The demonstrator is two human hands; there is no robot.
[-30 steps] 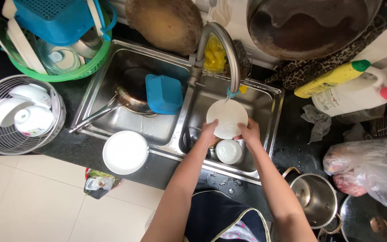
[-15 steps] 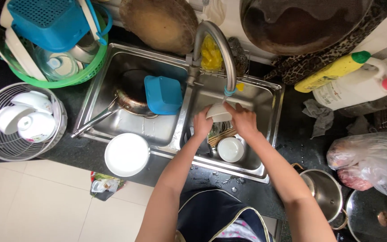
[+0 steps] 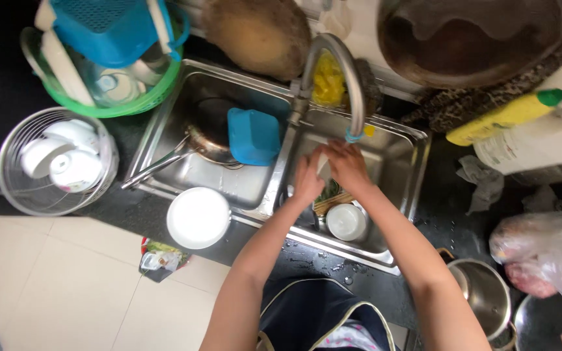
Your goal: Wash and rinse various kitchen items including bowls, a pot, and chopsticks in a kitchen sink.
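Observation:
Both my hands are over the right basin of a steel double sink (image 3: 417, 162), under the curved faucet (image 3: 354, 84). My left hand (image 3: 307, 181) and my right hand (image 3: 347, 166) press together around a small white dish (image 3: 324, 168), which stands on edge and is mostly hidden between them. Just below my hands in the basin are some wooden chopsticks with green scraps (image 3: 330, 197) and a small white bowl (image 3: 347, 221).
The left basin holds a pan (image 3: 204, 146) with a long handle and a blue tub (image 3: 254, 135). A white plate (image 3: 198, 218) rests on the sink's front edge. At left stand a wire basket of white bowls (image 3: 53, 159) and a green basket (image 3: 121, 97). Bottles (image 3: 502, 117), a plastic bag (image 3: 541, 257) and a pot (image 3: 482, 292) sit at right.
The white dish, held face-up a second ago, has turned on edge and dropped lower in the basin. My hands have closed in around it.

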